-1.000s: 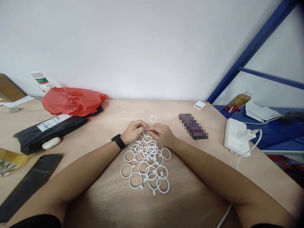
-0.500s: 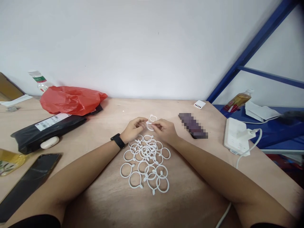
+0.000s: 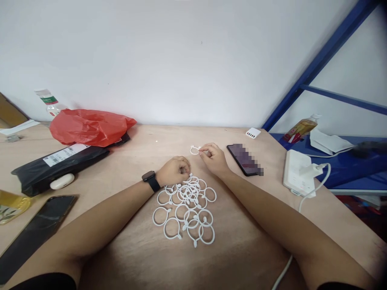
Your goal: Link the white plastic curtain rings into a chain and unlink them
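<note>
Reaching beyond the far end of a cluster of white rings point(image 3: 189, 193), the right hand point(image 3: 215, 159) is held with thumb and forefinger brought close together at the right edge of a single white ring point(image 3: 194, 154), which lies on the wooden tabletop point(image 3: 136, 249) apart from the others; whether that ring is pinched or merely touched cannot be told, and a second ring may be overlapped with it. The left hand point(image 3: 171, 172) is curled loosely over the far left part of the cluster, a small gap being left between thumb and fingers; whether anything is gripped there cannot be made out. A dark watch point(image 3: 148, 176) is worn on the left wrist. The clustered rings, each fitted with a small tab, are spread between the forearms, heaped most thickly near the left hand and more loosely scattered towards the wearer. To the right of the right hand, a phone point(image 3: 244, 160) with a pixelated screen is seen, with a white power strip point(image 3: 294, 165) placed farther right. At the left, a red plastic bag point(image 3: 90, 127) is rested upon a labelled black parcel point(image 3: 33, 169).
</note>
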